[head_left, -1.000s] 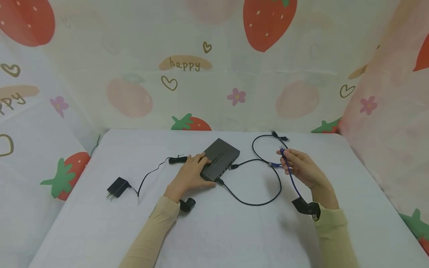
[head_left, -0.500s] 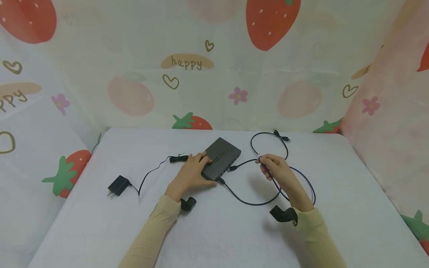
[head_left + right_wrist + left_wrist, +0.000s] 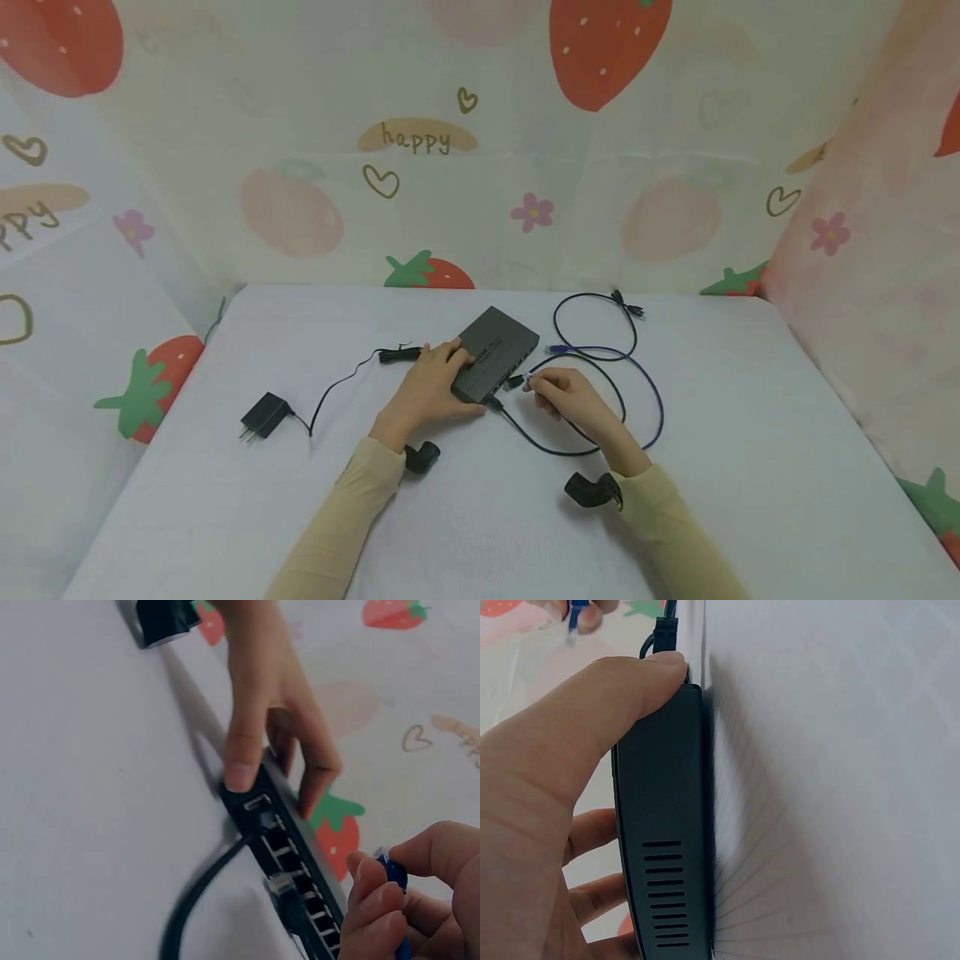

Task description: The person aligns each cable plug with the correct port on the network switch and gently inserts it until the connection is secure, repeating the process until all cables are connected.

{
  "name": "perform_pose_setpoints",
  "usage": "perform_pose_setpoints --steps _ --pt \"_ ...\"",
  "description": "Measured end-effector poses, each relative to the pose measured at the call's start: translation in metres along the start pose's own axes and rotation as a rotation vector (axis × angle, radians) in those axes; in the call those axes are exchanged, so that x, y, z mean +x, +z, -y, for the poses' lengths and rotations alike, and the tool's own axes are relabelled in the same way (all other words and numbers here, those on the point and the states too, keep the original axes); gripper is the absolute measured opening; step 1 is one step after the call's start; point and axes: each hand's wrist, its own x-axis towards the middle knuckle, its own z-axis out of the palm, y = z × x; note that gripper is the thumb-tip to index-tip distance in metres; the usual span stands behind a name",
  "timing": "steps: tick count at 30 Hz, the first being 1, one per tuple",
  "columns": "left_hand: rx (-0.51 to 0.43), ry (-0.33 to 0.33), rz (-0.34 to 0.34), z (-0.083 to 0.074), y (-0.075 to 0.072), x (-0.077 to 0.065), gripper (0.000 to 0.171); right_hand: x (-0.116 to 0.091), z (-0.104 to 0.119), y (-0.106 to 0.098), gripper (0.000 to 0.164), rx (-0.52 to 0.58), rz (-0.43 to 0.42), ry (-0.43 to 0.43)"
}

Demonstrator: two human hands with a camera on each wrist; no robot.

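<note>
Three walls [image 3: 592, 150] are enclosing one white table [image 3: 480, 525]. One box [image 3: 501, 342] is lying mid-table, the left hand [image 3: 426, 385] gripping it, thumb and fingers spread; the right hand [image 3: 576, 402] is pinching one blue cable [image 3: 662, 410] by its end.

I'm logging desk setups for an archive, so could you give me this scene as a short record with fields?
Left grip: holds black box
Right grip: pinches clear-tipped blue plug, apart from the box
Plugged into box: a black cable
Left of box: black adapter, prongs showing
Adapter-to-box connection: cannot tell, hidden by the left grip
Surface: white table
</note>
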Motion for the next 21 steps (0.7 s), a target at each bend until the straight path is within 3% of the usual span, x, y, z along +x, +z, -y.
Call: perform_pose_setpoints --steps 7,14,21 --pt "0.012 0.002 0.018 -0.001 0.0 0.002 0.073 0.004 -0.006 0.014 0.025 -0.107 0.019 -0.005" --pt "0.013 -0.006 0.023 0.0 0.001 0.001 0.073 0.006 -0.011 0.019 0.026 -0.11 0.071 -0.036" --pt "0.02 -0.007 0.018 0.002 0.001 0.001 0.073 0.012 -0.009 0.023 0.024 -0.187 0.027 -0.058"
